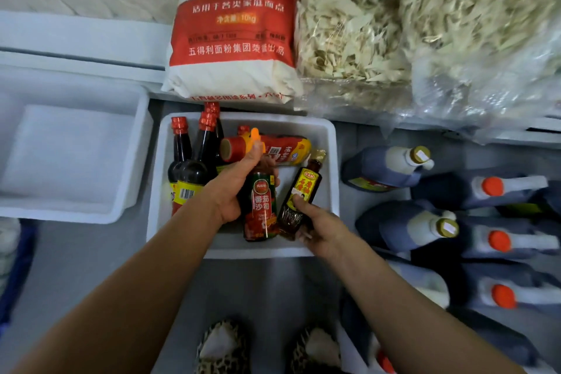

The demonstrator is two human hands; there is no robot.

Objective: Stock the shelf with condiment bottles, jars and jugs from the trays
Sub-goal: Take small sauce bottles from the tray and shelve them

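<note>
Gripping ketchup bottle with left hand, brown bottle with right hand, over white tray on grey floor.

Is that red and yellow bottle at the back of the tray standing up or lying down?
Lying down. The red and yellow bottle lies across the tray.

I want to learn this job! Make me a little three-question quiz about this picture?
1. True or false: the left hand grips the ketchup bottle.
2. What does the right hand hold? A) an orange-capped jug B) the small brown bottle with the yellow label C) the flour sack
3. Fill in: the dark sauce bottles with red caps stand at the ____ side of the white tray.

Key: 1 true; 2 B; 3 left.
</note>
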